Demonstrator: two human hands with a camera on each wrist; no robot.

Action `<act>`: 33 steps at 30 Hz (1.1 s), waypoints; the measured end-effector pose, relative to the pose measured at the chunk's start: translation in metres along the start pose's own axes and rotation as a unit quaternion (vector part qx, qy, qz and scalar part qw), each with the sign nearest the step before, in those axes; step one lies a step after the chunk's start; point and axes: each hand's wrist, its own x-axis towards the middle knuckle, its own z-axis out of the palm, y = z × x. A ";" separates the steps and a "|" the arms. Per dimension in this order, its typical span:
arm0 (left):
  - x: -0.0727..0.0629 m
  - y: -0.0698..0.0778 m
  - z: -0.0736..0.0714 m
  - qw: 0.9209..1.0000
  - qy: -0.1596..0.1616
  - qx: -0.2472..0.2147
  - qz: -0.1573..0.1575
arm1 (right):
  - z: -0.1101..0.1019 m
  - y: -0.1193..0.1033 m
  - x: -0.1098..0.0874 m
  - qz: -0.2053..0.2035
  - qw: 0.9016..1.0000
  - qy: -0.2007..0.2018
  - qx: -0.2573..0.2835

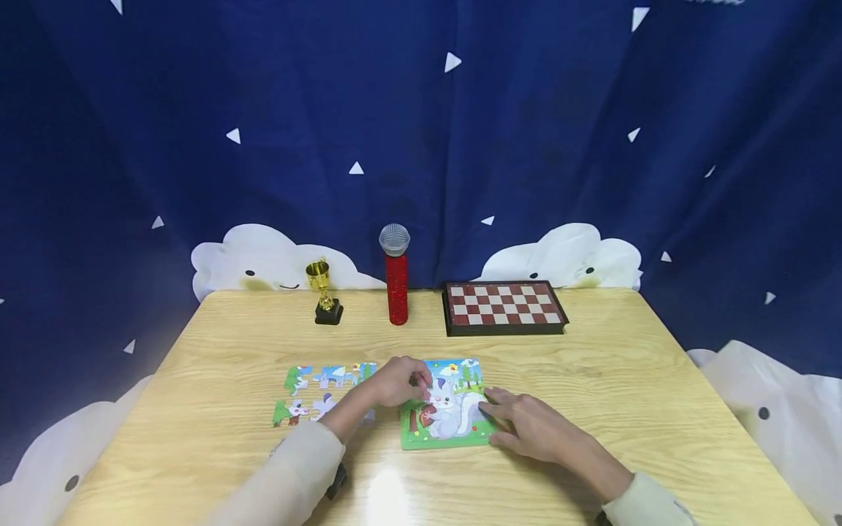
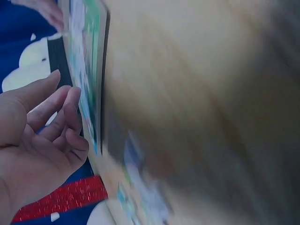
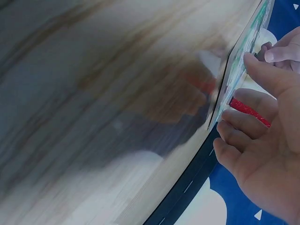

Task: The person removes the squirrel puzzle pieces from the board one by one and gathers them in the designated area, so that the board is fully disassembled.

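Observation:
A jigsaw puzzle board (image 1: pixel 454 424) with a squirrel picture and green border lies on the table. My left hand (image 1: pixel 397 381) is over its upper left part, fingers loosely bent. In the left wrist view, the thumb and index finger of the left hand (image 2: pixel 42 126) stand a little apart, with nothing seen between them. At the board's right edge, my right hand (image 1: pixel 533 427) rests with fingers spread and fingertips on the border. Loose puzzle pieces (image 1: pixel 287 413) lie in rows left of the board, partly hidden by the left forearm.
Along the back of the wooden table (image 1: pixel 217 409) stand a gold trophy cup (image 1: pixel 320 281) on a black base, a red glitter microphone (image 1: pixel 397 285) and a red-and-white checkered game board (image 1: pixel 503 303). Behind them hangs a dark blue curtain (image 1: pixel 395 109) with white triangles and clouds.

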 end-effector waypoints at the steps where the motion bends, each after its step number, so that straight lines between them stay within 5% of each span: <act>1: 0.001 0.002 0.003 1.000 -0.002 -0.001 0.002 | 0.000 0.000 -0.001 -0.001 1.000 0.000 -0.002; 23: 0.016 0.033 0.047 1.000 -0.019 -0.013 0.004 | 0.006 0.003 -0.001 -0.015 1.000 -0.007 -0.008; 33: 0.016 0.034 0.055 1.000 0.009 -0.006 0.020 | 0.007 0.004 0.000 -0.014 1.000 -0.001 -0.016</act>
